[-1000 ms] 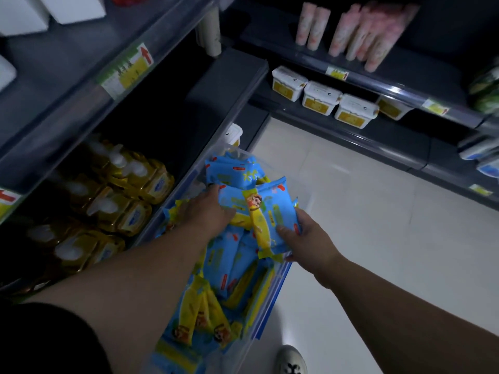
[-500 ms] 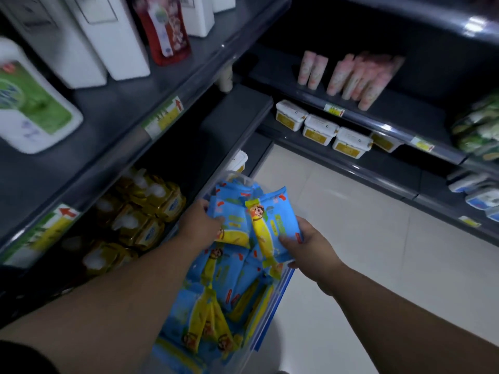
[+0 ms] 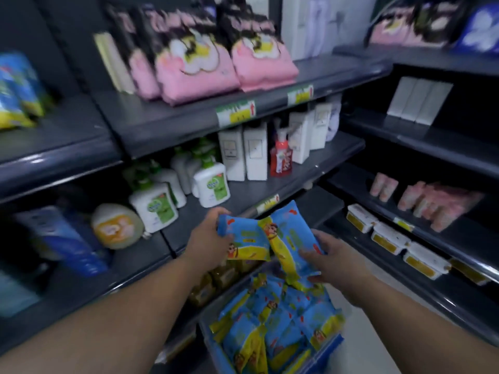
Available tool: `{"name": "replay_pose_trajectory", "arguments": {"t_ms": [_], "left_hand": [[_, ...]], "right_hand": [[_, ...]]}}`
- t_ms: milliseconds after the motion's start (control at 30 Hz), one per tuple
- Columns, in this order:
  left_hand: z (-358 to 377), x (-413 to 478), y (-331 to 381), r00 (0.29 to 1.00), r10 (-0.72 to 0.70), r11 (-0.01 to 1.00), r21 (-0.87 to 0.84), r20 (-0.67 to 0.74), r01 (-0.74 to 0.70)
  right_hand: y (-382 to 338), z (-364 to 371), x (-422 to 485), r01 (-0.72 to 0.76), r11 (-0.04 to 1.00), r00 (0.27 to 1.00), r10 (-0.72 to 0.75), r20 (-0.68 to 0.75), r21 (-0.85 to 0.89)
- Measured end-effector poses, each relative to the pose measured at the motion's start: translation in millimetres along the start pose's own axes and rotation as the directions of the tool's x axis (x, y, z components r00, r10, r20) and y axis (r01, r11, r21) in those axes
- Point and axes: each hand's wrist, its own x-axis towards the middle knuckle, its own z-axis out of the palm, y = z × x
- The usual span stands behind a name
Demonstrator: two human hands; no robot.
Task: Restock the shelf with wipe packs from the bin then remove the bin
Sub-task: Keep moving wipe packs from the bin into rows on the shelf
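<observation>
Head view, as I read it on my feed. Centre: left hand (image 3: 209, 238) grips one wipe pack (image 3: 244, 238); right hand (image 3: 336, 263) holds a second wipe pack (image 3: 293, 238) just beside it, the two touching. Below them: the bin (image 3: 209, 338), with loose wipe packs (image 3: 275, 314) in it, in front of the shelving. Behind the hands: middle shelf (image 3: 243, 197) bearing pump bottles (image 3: 213, 186), with upright cartons (image 3: 243, 155) to their right. Above: upper shelf (image 3: 189, 117) bearing soft bags (image 3: 205, 60). Far left: stocked wipe packs (image 3: 16, 90) on a high shelf. Right: lidded tubs (image 3: 388, 238) in a row on a low shelf
</observation>
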Motion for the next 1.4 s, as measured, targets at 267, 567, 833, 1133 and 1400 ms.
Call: {"name": "replay_pose_trajectory", "arguments": {"t_ms": [267,567,833,1133,1400], "left_hand": [[-134.3,-90.2,47.5,0.945,0.068,0.987,-0.117,-0.32,-0.11],[-275.5,-153.8,43.2,0.827,0.101,0.969,-0.134,-0.553,-0.208],[-391.4,-149.4,-5.8,0.788,0.041,0.952,-0.216,-0.614,-0.217],[-453.2,-92.7,-50.9,0.875,-0.001,0.98,-0.175,-0.483,-0.095],[-456.6,-38.7,-63.4,0.882,-0.025,0.997,-0.076,-0.471,-0.013]], "right_hand": [[-120.5,50.0,-33.6,0.185,0.978,0.956,-0.202,0.212,0.097],[-230.0,149.2,-62.9,0.354,0.919,0.844,-0.394,0.363,0.173],[-306.6,248.3,-46.9,0.439,0.885,0.815,-0.464,0.347,0.152],[-347.2,300.0,0.9,0.448,0.893,0.85,-0.436,0.297,0.029],[-356.3,319.8,51.6,0.42,0.896,0.827,-0.311,0.468,-0.148]]}}
